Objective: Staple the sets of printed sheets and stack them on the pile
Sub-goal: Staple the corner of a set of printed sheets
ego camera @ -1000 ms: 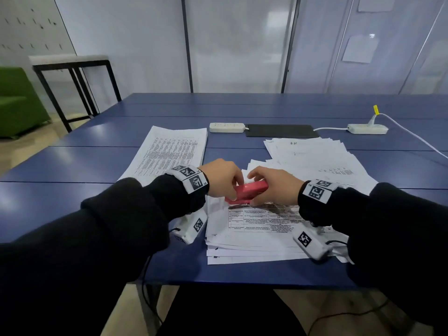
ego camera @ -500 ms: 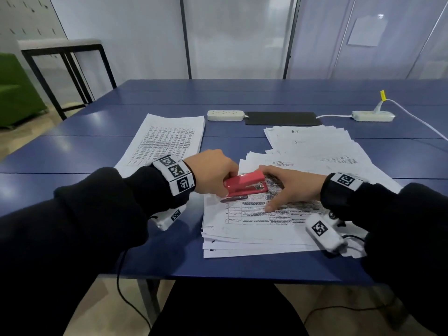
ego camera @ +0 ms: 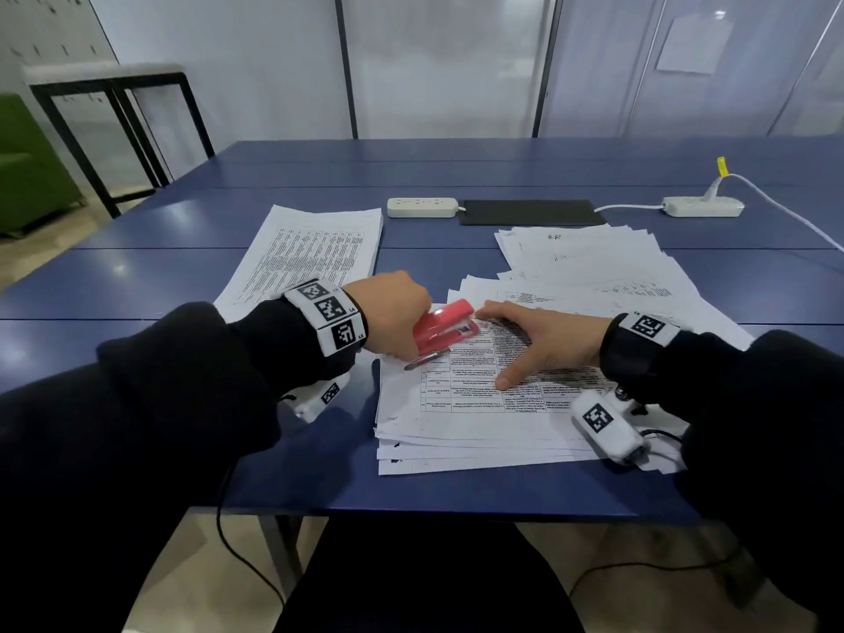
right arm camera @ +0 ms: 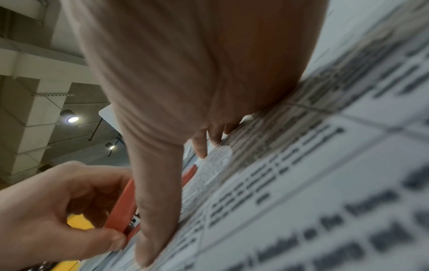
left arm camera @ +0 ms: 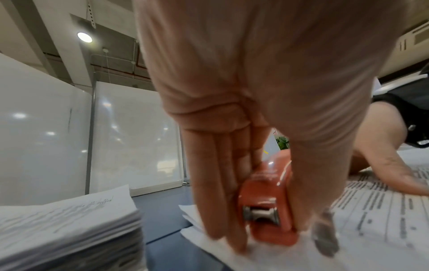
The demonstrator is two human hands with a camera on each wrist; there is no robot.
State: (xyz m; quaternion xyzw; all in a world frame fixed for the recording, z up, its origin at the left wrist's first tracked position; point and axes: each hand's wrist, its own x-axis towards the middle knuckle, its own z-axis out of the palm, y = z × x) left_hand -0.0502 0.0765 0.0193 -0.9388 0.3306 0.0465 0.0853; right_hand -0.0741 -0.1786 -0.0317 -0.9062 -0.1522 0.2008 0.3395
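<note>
My left hand (ego camera: 396, 312) grips a red stapler (ego camera: 445, 328) at the top left corner of a printed set of sheets (ego camera: 479, 395) lying near the table's front edge. In the left wrist view the fingers (left arm camera: 218, 192) and thumb wrap the stapler (left arm camera: 267, 207) from both sides, its rear end facing the camera. My right hand (ego camera: 543, 340) lies flat on the printed set, fingers spread, pressing the paper just right of the stapler. In the right wrist view the thumb (right arm camera: 157, 201) presses the printed page (right arm camera: 313, 183). A neat pile of printed sets (ego camera: 315, 253) lies to the left.
Loose fanned sheets (ego camera: 589, 267) spread at the right behind the hands. Two white power strips (ego camera: 422, 206) (ego camera: 703, 206) and a black pad (ego camera: 530, 211) lie farther back on the blue table (ego camera: 137, 267). A black-framed side table (ego camera: 109, 102) and a green seat (ego camera: 27, 171) stand at the left.
My right hand let go of the stapler and spread flat on the sheets. The left hand kept the stapler, whose top has risen and tilted upward.
</note>
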